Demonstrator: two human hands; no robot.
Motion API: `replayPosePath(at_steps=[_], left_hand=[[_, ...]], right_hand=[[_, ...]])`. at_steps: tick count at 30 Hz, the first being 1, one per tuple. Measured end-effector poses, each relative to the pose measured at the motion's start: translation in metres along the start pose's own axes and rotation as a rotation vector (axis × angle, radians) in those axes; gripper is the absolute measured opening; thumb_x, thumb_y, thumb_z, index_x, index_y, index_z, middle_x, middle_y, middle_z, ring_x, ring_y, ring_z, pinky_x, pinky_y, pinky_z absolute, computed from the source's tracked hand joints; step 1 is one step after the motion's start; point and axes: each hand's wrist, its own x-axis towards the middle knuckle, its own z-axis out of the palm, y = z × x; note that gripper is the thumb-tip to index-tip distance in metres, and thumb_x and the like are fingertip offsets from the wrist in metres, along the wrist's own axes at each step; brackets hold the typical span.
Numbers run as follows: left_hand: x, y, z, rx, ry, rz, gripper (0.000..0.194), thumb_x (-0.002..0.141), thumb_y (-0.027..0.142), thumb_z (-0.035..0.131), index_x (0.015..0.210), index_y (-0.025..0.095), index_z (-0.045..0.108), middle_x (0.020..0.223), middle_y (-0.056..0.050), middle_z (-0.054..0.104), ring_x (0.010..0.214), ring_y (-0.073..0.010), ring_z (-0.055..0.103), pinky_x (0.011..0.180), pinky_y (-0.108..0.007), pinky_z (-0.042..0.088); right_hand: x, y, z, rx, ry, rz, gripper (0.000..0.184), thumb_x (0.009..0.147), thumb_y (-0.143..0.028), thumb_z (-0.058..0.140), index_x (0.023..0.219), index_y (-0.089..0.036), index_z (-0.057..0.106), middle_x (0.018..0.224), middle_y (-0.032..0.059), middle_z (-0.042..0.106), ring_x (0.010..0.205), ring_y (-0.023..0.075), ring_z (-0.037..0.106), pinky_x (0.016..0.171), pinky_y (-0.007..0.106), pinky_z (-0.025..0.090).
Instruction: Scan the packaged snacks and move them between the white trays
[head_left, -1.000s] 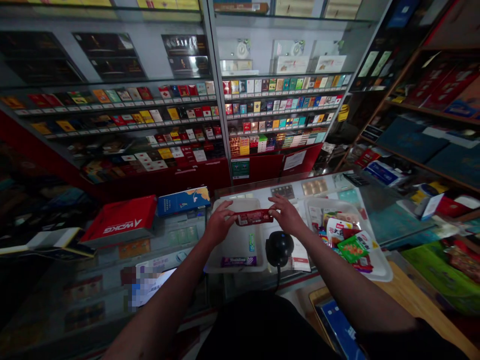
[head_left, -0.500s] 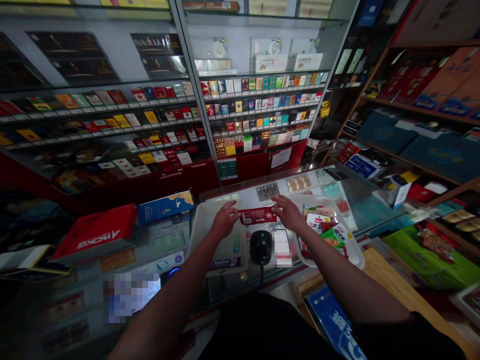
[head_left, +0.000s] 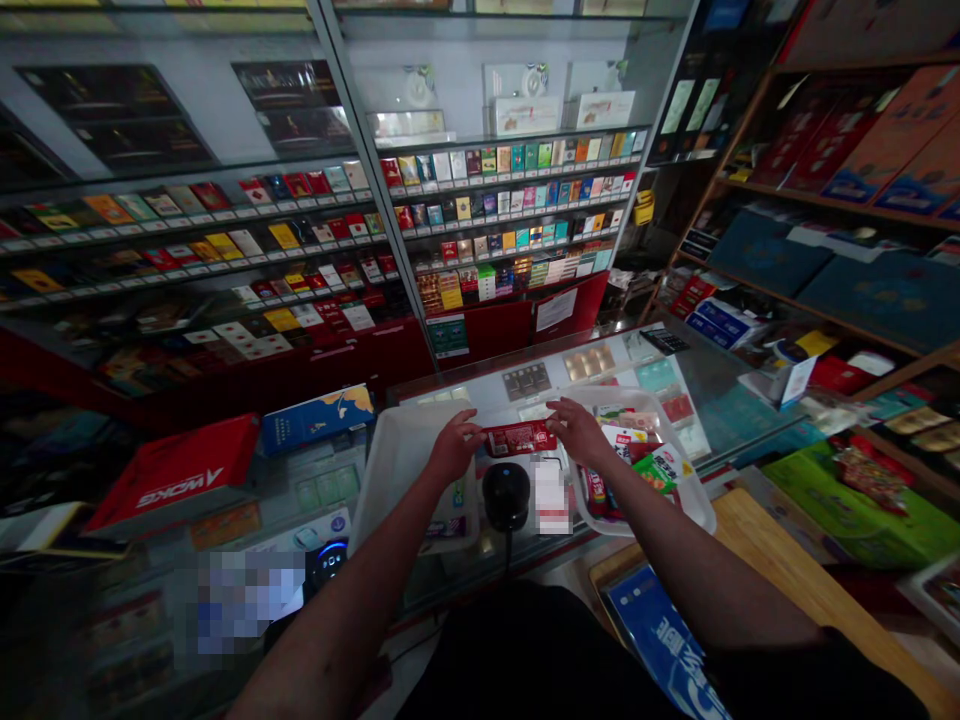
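A flat red packet with a gold label (head_left: 519,438) lies level across the gap between two white plastic trays. My left hand (head_left: 454,447) grips its left end, and my right hand (head_left: 579,432) holds its right end with the fingertips. Under my left hand, the left tray (head_left: 394,480) holds a few small items. The right tray (head_left: 679,490), close below my right hand, is heaped with colourful snack bags. Between the trays sit a black domed scanner (head_left: 506,497) and a phone with a blurred screen (head_left: 551,497).
The trays stand on a glass display counter (head_left: 600,365). A red box (head_left: 176,470) and a blue box (head_left: 316,420) lie to the left. Shelves of cigarette packs (head_left: 510,200) rise ahead, with a wooden shelf unit (head_left: 825,200) at right and a blurred screen (head_left: 247,600) at lower left.
The whole scene has shifted left in the picture as my head turned. Both hands keep the red packet between them, and it has not moved relative to the trays.
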Motion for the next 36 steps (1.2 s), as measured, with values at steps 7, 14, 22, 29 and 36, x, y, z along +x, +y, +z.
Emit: replayPosePath(at_steps=[7,14,22,29,36], left_hand=[[0.003,0.006,0.005,0.001,-0.019,-0.009,0.017,0.089,0.024,0.062,0.08,0.02,0.077,0.145,-0.009,0.06,0.131,-0.0251,0.059,0.115,-0.041,0.044],[0.014,0.027,0.008,0.009,0.009,-0.013,0.018,0.09,0.023,0.062,0.078,0.02,0.075,0.147,-0.009,0.059,0.133,-0.0253,0.057,0.118,-0.044,0.04],[0.03,0.067,0.034,-0.02,0.002,-0.013,0.016,0.088,0.023,0.064,0.076,0.019,0.074,0.144,-0.01,0.062,0.127,-0.0235,0.061,0.114,-0.042,0.044],[0.035,0.103,0.078,0.012,-0.021,0.035,0.014,0.087,0.022,0.066,0.077,0.02,0.075,0.139,-0.009,0.065,0.127,-0.0235,0.061,0.115,-0.041,0.044],[0.03,0.128,0.128,0.123,-0.078,0.097,0.011,0.085,0.024,0.068,0.081,0.021,0.077,0.142,-0.009,0.063,0.139,-0.0272,0.051,0.121,-0.051,0.034]], right_hand=[[0.003,0.007,-0.004,0.012,-0.025,0.026,0.018,0.09,-0.023,0.06,0.081,-0.021,0.075,0.131,0.0084,0.07,0.142,0.0288,0.048,0.119,0.053,0.035],[0.006,0.006,-0.025,0.022,0.016,0.022,0.02,0.091,-0.027,0.06,0.097,-0.021,0.078,0.135,0.01,0.068,0.141,0.0296,0.049,0.119,0.051,0.036],[0.005,0.029,-0.066,0.04,0.104,0.16,0.036,0.091,-0.033,0.06,0.119,-0.018,0.074,0.129,0.0123,0.071,0.125,0.027,0.063,0.111,0.045,0.045],[-0.002,0.055,-0.109,-0.052,0.124,0.281,0.034,0.095,-0.035,0.056,0.115,-0.016,0.076,0.122,0.0124,0.075,0.117,0.0257,0.068,0.103,0.038,0.049],[-0.014,0.083,-0.136,-0.18,0.117,0.302,0.033,0.096,-0.03,0.053,0.112,-0.016,0.077,0.124,0.0127,0.074,0.115,0.0254,0.068,0.102,0.037,0.049]])
